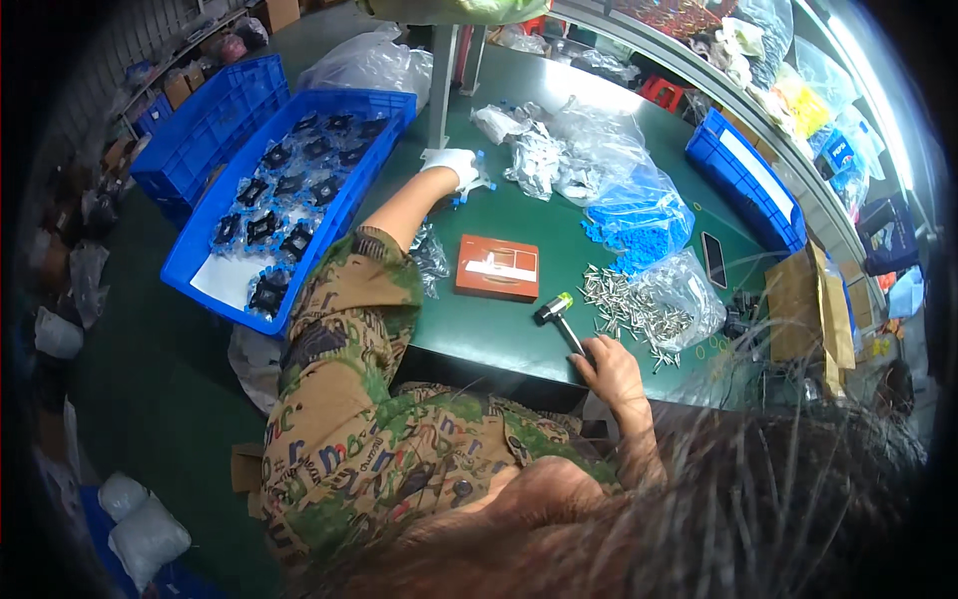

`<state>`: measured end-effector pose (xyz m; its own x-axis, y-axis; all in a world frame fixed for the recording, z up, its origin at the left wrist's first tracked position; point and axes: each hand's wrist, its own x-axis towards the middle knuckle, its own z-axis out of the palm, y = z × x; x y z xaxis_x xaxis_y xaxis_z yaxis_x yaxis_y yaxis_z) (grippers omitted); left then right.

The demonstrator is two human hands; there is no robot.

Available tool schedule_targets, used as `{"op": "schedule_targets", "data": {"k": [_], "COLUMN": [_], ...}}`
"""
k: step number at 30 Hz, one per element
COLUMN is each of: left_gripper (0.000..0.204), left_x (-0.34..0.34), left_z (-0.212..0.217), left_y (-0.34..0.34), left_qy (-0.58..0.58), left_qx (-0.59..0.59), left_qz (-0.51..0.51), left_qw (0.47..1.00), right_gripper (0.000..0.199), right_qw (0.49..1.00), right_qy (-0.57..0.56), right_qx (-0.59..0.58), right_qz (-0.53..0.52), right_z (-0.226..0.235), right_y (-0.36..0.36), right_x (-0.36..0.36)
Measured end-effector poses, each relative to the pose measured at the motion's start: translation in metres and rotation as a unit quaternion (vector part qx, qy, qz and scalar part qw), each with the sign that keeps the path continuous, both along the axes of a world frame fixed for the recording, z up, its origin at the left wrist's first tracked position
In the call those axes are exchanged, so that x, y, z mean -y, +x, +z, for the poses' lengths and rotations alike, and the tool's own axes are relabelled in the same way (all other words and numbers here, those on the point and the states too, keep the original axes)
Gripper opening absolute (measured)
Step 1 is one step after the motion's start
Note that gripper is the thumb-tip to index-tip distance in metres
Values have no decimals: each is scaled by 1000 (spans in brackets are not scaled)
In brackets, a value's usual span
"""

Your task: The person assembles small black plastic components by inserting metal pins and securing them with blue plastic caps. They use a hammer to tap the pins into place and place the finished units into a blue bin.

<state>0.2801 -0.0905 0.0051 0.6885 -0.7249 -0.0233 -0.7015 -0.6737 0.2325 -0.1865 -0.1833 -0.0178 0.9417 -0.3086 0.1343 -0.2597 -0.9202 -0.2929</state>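
At the far side of the green table (439, 324), my left hand (451, 166), in a white glove, is closed over a small part with blue tips (483, 182). Most of that part and my fingertips are hidden. My bare right hand (614, 373) grips the handle of a small hammer (565, 324) near the front edge. The hammer has a black face and a yellow-green face. Between my hands lies an orange-brown box (498, 268). Right of the hammer is a pile of silver metal pins (624, 304), with small blue plastic pieces (624, 240) behind it, partly under clear bags.
A blue bin (364, 190) at left holds several black cross-shaped parts with blue tips; another blue bin (205, 130) stands beyond it. Crumpled clear bags (599, 130) lie at the back. A phone (714, 260), a blue tray (743, 180) and a cardboard box (798, 314) are at right.
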Motion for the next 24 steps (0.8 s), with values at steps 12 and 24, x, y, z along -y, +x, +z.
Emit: {"op": "schedule_targets", "data": {"k": [12,24], "left_gripper": [20,21], "left_x": [-180,-237], "left_z": [-4,-50], "left_y": [-93,-132], "left_qy": [-418,-293], "left_qx": [134,92], "left_qz": [70,120], "left_qw": [896,944], "right_gripper": [24,26], "right_qw": [954,974], "right_qy": [-97,-36], "right_qx": [149,-13], "right_qz": [242,225], "right_z": [59,5], "right_y": [191,306], "right_x": [-48,-61]}}
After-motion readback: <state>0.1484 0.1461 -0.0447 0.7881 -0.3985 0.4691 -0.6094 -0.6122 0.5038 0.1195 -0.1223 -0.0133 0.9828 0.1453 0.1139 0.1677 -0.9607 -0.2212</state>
